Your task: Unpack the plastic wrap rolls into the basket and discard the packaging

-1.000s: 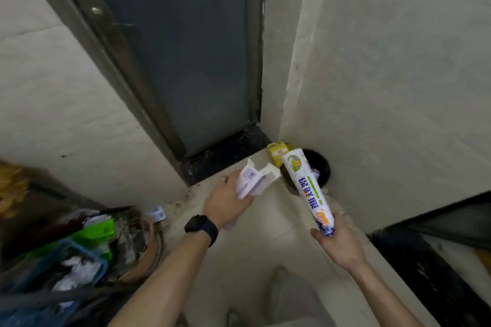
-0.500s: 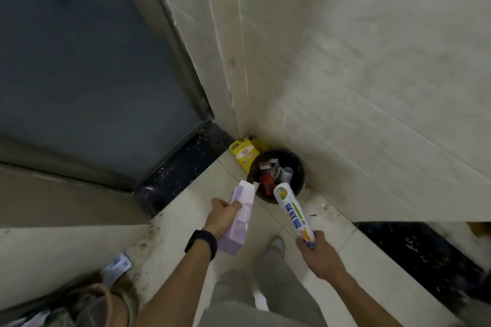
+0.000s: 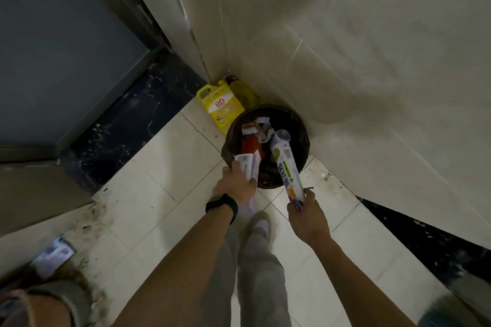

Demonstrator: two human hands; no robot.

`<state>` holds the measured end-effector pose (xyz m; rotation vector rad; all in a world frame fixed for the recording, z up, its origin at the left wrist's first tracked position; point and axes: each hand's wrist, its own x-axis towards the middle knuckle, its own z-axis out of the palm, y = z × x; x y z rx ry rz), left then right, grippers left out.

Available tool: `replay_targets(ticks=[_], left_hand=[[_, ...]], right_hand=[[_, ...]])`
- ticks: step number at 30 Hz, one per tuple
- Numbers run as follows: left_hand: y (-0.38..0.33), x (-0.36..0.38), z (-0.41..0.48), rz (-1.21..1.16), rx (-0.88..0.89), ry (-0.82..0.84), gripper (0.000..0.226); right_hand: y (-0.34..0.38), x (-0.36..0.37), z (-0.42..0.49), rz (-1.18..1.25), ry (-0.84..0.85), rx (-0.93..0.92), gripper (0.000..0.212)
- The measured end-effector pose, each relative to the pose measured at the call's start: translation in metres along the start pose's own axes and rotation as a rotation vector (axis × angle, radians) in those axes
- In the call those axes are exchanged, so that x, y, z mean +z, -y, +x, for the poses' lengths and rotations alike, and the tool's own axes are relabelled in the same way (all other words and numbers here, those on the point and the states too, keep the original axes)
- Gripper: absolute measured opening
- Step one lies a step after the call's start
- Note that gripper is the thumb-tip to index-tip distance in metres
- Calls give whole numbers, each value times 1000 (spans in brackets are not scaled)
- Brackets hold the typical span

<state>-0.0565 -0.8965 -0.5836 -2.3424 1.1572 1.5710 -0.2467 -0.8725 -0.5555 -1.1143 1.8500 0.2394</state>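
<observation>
While the left hand (image 3: 236,186) grips the flattened packaging (image 3: 248,167) over the near rim of the trash bin (image 3: 305,130) and the right hand (image 3: 308,216) clasps 1 plastic wrap roll (image 3: 288,170) by its lower end above it, the discard step looks on; next: drop packaging only, keep roll.

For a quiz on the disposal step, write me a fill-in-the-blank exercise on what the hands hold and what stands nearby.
1. The left hand grips the pale box over the rim of the dark round ___.
2. The right hand holds the printed tube, while the black watch sits on the ___ wrist.
3. The jug in the wall corner is ___.
Missing words: bin; left; yellow.
</observation>
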Motion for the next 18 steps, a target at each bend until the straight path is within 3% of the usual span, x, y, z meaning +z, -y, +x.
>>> replay_targets(ticks=[9, 13, 18], left_hand=[[29, 38, 100, -31, 90, 91, 66], [51, 36, 73, 93, 53, 143, 58], [55, 0, -8, 267, 21, 276, 54]], right_hand=[[19, 57, 98, 29, 84, -15, 82], [7, 59, 73, -35, 133, 86, 75], [5, 21, -10, -152, 168, 53, 56]])
